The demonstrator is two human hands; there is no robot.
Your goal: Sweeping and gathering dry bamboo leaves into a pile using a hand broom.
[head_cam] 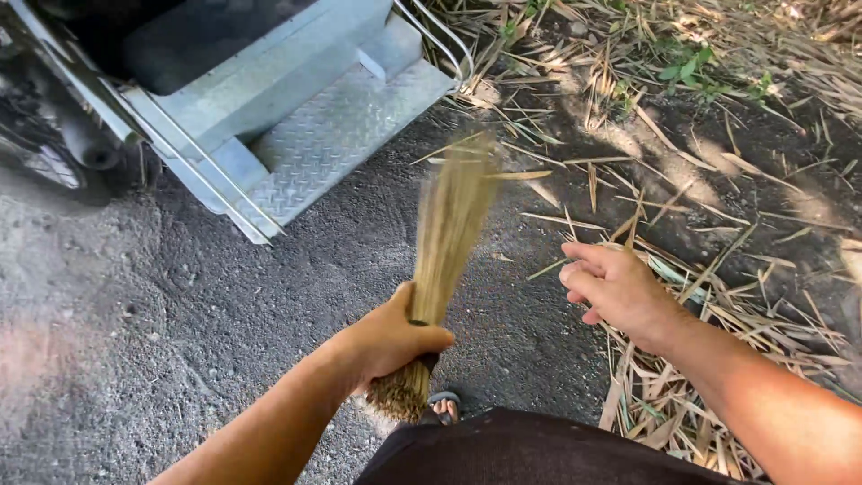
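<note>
Left hand point(391, 341) is clenched round broom point(444, 242), bristles blurred, long axis pointing away toward metal step point(332, 135); right hand point(620, 292) is held loosely curled, empty, right of broom.

up at the top left sits a grey metal step point(346, 126) with a diamond-pattern tread, thin metal rails point(202, 166) running down its near edge. a dark wheel point(40, 148) shows at the far left, partly cut off by the frame. dark gritty ground point(269, 287) spreads across the middle. dry bamboo leaves point(682, 359) lie heaped on the right side, thinner and scattered toward the top. a few green weeds point(691, 72) poke through near the top right. at the bottom, a sandalled foot point(443, 407) peeks from under dark cloth point(530, 449).
</note>
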